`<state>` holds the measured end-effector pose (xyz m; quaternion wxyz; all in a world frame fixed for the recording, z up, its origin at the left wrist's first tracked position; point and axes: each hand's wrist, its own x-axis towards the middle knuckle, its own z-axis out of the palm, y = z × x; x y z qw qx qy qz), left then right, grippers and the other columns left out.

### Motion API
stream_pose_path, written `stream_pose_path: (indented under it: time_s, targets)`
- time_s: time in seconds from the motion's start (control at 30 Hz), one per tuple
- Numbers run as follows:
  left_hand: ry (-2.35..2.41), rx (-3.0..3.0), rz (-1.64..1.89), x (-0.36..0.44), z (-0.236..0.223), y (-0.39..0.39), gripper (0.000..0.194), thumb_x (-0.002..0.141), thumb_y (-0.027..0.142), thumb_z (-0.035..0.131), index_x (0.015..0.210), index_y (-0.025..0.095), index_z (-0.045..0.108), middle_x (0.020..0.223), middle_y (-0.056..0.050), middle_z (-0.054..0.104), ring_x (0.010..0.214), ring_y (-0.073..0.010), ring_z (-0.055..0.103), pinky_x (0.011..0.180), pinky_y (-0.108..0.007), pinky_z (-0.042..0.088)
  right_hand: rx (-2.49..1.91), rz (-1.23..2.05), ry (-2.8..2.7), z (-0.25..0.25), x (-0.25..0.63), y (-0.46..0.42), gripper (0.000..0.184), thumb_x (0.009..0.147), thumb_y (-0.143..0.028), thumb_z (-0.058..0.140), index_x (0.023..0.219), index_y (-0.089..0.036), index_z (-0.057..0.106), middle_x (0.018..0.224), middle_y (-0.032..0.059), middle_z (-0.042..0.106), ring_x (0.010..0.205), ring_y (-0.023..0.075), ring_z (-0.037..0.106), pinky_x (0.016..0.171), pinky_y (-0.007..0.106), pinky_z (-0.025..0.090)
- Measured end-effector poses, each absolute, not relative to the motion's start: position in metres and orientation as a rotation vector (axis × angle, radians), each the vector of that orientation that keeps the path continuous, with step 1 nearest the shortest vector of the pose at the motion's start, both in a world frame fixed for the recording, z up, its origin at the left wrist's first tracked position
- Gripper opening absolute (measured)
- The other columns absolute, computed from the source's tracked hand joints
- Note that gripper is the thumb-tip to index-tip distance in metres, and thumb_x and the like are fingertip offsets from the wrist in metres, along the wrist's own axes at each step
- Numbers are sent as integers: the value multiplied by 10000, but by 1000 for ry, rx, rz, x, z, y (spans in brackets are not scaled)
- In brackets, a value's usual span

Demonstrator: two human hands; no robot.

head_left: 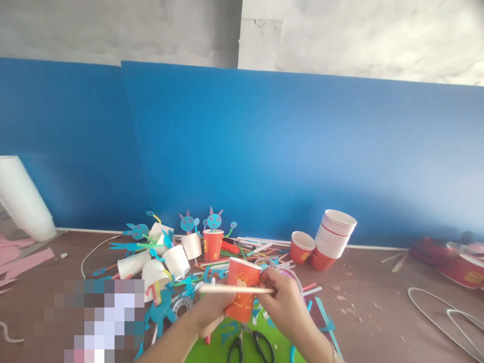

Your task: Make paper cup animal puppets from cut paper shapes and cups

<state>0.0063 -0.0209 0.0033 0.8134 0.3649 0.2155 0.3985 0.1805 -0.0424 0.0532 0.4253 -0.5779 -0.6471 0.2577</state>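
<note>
My left hand [212,308] is closed round the lower left side of a red paper cup [242,275] with a yellow print, held nearly upright. My right hand [282,297] pinches a pale wooden stick [215,289], which lies level across the front of the cup. Its knuckles are close to the cup's right side; I cannot tell whether they touch it. Beneath both hands, black-handled scissors [247,343] lie on a green mat [212,350] among blue paper scraps. A roll of tape [182,305] is just left of my left hand.
White paper cups [177,261] with blue paper figures crowd the left. Behind, another red cup [214,245] carries a blue animal face [214,221]. A tall cup stack [335,237] and a single cup [302,247] stand back right. A blue partition [264,151] closes the rear; a cable [427,317] lies right.
</note>
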Motion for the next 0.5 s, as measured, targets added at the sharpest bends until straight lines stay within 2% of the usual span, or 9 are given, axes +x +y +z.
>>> stream_pose_path:
  time_s: [0.1,0.17,0.27,0.37,0.5]
  targets:
    - [434,925,837,7,10,-22,552,681,559,747,1060,163,690,945,-104,696,900,-270,627,787,-345,461,-1498,320,-1837,49,186,-42,68,632,-175,548,586,-207,508,477,-48,428,482,111,299,502,252,197]
    - [476,941,829,8,13,-22,565,690,579,729,1077,170,682,972,-111,697,909,-270,627,799,-355,461,-1527,261,-1858,46,193,-38,41,640,-179,542,613,-208,536,480,-43,448,477,116,316,506,253,202]
    - [643,960,946,12,9,-17,546,673,486,785,1114,190,656,1009,-102,696,933,-256,622,816,-340,452,-1551,412,-1699,44,205,-29,99,685,-217,504,588,-209,522,469,-45,433,469,122,349,489,243,239]
    - [769,1041,1090,18,0,-10,569,630,394,830,1120,177,641,946,-85,703,838,-240,623,746,-327,458,-1571,580,-1506,44,218,-18,218,745,-321,496,570,-200,540,462,-43,419,467,126,358,468,240,262]
    - [960,1184,1176,24,-4,-8,476,652,343,800,1063,168,637,860,-50,699,749,-217,620,692,-309,467,-1579,666,-1434,45,221,-13,262,755,-396,562,817,-171,681,468,-48,465,461,131,376,463,246,276]
